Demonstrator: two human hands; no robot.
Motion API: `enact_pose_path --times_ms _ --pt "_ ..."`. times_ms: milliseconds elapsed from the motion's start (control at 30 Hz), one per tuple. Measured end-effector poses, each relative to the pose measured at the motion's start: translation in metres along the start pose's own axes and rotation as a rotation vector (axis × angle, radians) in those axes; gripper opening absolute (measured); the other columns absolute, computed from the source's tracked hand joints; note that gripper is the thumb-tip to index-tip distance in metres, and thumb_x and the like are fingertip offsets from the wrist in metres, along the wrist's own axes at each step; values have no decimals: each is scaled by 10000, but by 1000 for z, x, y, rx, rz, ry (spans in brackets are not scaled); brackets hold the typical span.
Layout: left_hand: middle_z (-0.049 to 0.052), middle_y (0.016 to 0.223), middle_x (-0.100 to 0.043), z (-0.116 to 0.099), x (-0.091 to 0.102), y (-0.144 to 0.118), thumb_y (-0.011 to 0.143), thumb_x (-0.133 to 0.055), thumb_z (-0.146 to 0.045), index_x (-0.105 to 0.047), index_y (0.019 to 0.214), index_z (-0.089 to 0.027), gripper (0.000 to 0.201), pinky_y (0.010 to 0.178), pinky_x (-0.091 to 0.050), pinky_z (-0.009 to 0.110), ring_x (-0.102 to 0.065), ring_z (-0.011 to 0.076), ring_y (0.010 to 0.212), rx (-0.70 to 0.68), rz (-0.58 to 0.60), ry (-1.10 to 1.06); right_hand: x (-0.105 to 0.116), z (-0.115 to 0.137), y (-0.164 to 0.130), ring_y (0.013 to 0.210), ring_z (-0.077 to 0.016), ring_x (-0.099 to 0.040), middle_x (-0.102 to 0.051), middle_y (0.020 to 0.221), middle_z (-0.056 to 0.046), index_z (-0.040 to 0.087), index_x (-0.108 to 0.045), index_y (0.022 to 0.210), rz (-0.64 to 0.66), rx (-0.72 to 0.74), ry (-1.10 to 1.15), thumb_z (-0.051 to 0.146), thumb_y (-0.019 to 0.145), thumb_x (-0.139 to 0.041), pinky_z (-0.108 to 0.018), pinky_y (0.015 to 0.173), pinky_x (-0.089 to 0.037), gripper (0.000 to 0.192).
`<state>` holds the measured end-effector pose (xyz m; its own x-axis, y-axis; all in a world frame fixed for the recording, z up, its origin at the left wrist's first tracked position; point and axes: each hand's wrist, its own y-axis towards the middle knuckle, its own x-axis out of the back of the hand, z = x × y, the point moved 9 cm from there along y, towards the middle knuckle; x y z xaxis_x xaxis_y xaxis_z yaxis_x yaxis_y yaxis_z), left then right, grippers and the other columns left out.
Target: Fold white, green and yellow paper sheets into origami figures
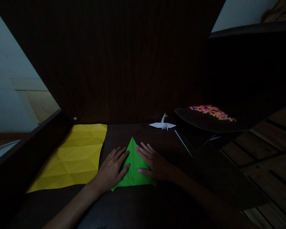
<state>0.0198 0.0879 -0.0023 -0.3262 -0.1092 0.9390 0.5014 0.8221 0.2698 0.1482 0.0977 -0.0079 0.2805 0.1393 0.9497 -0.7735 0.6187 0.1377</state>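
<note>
- Pressing down flat, both hands are on one green folded paper [133,167] lying on the dark table [157,203], right in front of the person.
- Left hand [113,168] lies palm down over the paper's left flank, fingers spread and stretched toward the peak; nothing gripped, just weight on the sheet, by the look of it to pin that side flat.
- Right hand [154,163] mirrors it on the right flank, open and flat, fingertips close to the centre ridge, thumb resting on the green. Not clenched, not pinching.
- Between the two hands the paper shows as a tall triangle, point aimed away from the person, broad base toward them; a crease runs up the middle. I judge the hands sit either side of it to hold the flaps down.
- Count so far: two hands, one green piece.
- Moving out left: one big yellow sheet [73,156], laid open just beside the left hand, covered in a grid of crease lines, untouched.
- Out beyond the right hand: one white paper crane [163,124], finished, standing well apart near the table's far edge.
- One thin pale strip [183,143] lies slanted near the crane; too dim to tell what it is.
- Farther right, one dark tray [200,122] carries a heap of small coloured pieces [212,111], too many and too small to count.
</note>
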Motion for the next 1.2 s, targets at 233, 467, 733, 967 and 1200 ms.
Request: enact_pose_path --times_ms 233,467,733,967,1200 --pt "98 1406 -498 1 -1 1 892 -511 -313 -561 1280 -225 401 1064 -337 582 -393 336 1324 -7 62 -62 8 9 -2 1388 -301 -243 -413 1437 -158 130 -440 1371 -55 28 89 507 850 -569 -521 1138 -179 656" --pt "97 1309 -589 -3 3 4 879 -568 -330 -644 1149 -219 302 1019 -413 548 -474 316 1257 -26 12 -144 7 19 -7 1343 -270 -334 -488 1349 -148 158 -506 1305 -103 94 159 422 879 -561 -496 1117 -248 504" --pt "134 1255 -596 6 11 2 799 -665 -419 -598 1184 -170 464 937 -480 502 -538 313 1142 81 -101 -147 12 22 -6 1098 -225 -542 -614 1134 -90 193 -639 1067 -177 86 136 334 893 -558 -446 1057 -335 238" --pt "98 1156 -627 3 11 4 794 -688 -371 -639 1035 -200 300 927 -465 480 -530 289 1100 64 -58 -206 18 17 -6 859 -176 -585 -671 876 -32 197 -653 866 -272 58 149 210 892 -546 -365 881 -421 111" --pt "90 1178 -614 -9 10 5 839 -639 -318 -648 1103 -229 279 938 -451 495 -514 289 1121 7 5 -233 20 7 -8 1077 -235 -513 -614 1153 -82 219 -638 1083 -334 -42 143 266 889 -569 -416 922 -420 211"
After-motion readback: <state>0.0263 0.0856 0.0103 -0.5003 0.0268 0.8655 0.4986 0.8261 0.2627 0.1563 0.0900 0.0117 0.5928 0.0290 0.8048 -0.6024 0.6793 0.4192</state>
